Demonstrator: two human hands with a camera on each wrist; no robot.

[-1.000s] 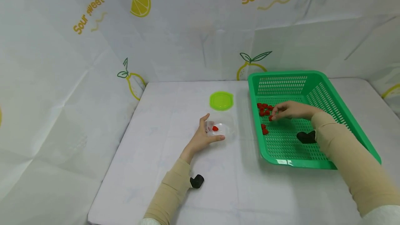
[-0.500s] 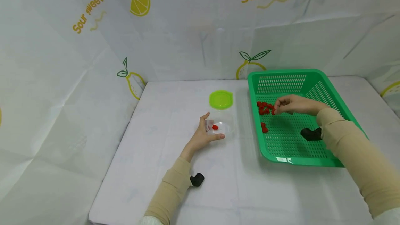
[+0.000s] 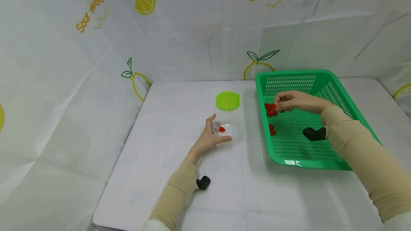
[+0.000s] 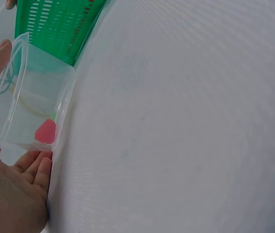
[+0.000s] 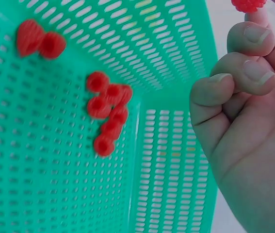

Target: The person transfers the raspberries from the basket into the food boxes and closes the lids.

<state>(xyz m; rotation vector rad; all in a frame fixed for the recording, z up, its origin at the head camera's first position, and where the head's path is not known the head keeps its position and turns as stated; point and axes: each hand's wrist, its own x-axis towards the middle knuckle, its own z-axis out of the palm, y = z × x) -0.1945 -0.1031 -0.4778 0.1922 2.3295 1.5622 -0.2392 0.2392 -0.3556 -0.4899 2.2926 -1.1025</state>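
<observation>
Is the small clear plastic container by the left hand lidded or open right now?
Open: the clear plastic container has no lid; the round green lid lies apart on the table behind it.

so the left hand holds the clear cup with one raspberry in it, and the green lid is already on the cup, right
Not quite. The left hand does hold the clear cup with one raspberry inside, but the green lid lies on the table beyond the cup, apart from it. The head view shows this.

Head view high, facing forward-down over table [image 3: 179, 117]; wrist views close; all share green basket [image 3: 350, 111] [image 4: 55, 29] [image 5: 176, 141].
</observation>
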